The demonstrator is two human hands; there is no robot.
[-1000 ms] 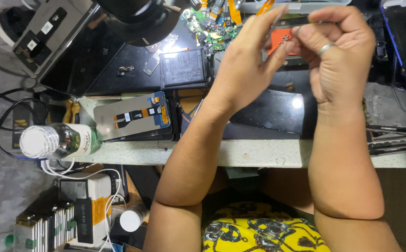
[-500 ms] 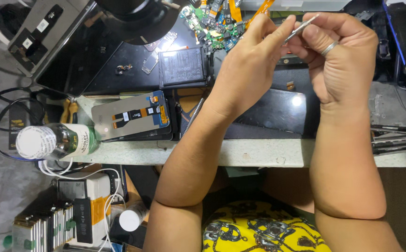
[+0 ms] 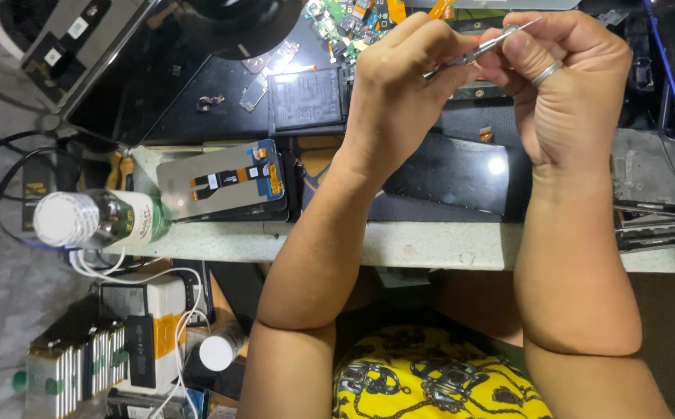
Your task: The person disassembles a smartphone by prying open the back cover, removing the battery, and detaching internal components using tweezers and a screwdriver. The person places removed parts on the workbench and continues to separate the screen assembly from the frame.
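Observation:
Both of my hands are raised over the far part of a cluttered workbench. My right hand (image 3: 566, 85), with a ring on one finger, grips thin metal tweezers (image 3: 481, 50) that point up to the right. My left hand (image 3: 399, 85) pinches the lower end of the same tweezers with its fingertips; whether something small sits there is hidden. Under my hands lies a dark glossy phone panel (image 3: 462, 174). A green circuit board (image 3: 345, 19) lies just beyond my left hand.
A black phone battery (image 3: 306, 97) and a phone screen lying back side up with orange flex cable (image 3: 225, 182) lie to the left. A plastic bottle (image 3: 97, 219) stands at the bench's edge (image 3: 399, 244). White cables and stacked batteries (image 3: 81, 368) sit below it.
My hands have shifted a little toward the top of the view, and the tweezers now show between them, angled up to the right. The bench things have not moved.

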